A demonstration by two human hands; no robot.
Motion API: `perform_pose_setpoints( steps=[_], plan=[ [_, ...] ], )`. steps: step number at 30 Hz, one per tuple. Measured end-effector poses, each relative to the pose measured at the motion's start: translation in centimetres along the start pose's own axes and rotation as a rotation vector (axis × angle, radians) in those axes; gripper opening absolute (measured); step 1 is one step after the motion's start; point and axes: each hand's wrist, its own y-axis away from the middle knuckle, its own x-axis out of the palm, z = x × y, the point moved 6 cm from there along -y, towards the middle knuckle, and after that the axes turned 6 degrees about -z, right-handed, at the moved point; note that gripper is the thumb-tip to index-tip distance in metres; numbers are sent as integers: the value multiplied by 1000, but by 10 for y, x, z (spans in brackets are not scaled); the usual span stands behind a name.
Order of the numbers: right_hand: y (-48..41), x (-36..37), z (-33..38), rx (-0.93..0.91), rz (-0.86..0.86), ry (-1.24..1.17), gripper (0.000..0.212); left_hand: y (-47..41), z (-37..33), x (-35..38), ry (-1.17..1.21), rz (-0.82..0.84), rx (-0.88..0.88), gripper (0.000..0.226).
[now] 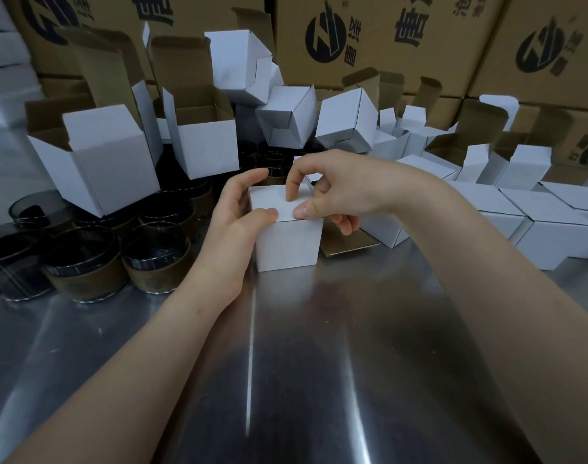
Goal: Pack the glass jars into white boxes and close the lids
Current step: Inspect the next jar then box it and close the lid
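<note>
Steel fills the lower half of our view, a shiny metal table with both forearms reaching out across it. Behind it all we have a wall of brown cartons printed with dark logos. In front of them, left and centre, sits a jumble of open white boxes, flaps up, brown inside, some tipped on their sides and some resting on top of the glassware. Over on the right, closed white boxes sit side by side on the table. At the left edge we see the glass jars, dark, clustered close together, several with a brown band round the lower part.

And now the action, dead centre: one white box stands upright on the table, just ahead of the jars and close beside the closed ones. The left hand grips it from its left side, fingers wrapped round the far face and thumb laid on top. The right hand comes in from above, forefinger and thumb curled down onto the lid (the other fingers are tucked under the palm), and the lid lies flat. We cannot see what is inside.
</note>
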Motion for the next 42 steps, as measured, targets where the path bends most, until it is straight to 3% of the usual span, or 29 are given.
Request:
perform_pose_setpoints(
  steps=[6, 13, 19, 25, 32, 42],
  plan=[
    [3, -3, 4, -8, -45, 12, 16, -3, 5, 0, 18, -28, -82, 63],
    [6, -2, 9, -67, -56, 54, 18, 0, 5, -1, 0, -61, -53, 44],
    [4, 8, 15, -131, -47, 175, 44, 0, 1, -3, 19, -103, -25, 45],
    [4, 14, 19, -136, -47, 201, 47, 1, 2, -5, 59, -121, -46, 56],
    [5, 12, 20, -170, -45, 184, 57, 1, 0, -10, 63, -217, -69, 28],
    [29, -41, 17, -16, -112, 65, 58, 1, 0, -12, 25, -296, -116, 31]
  ],
)
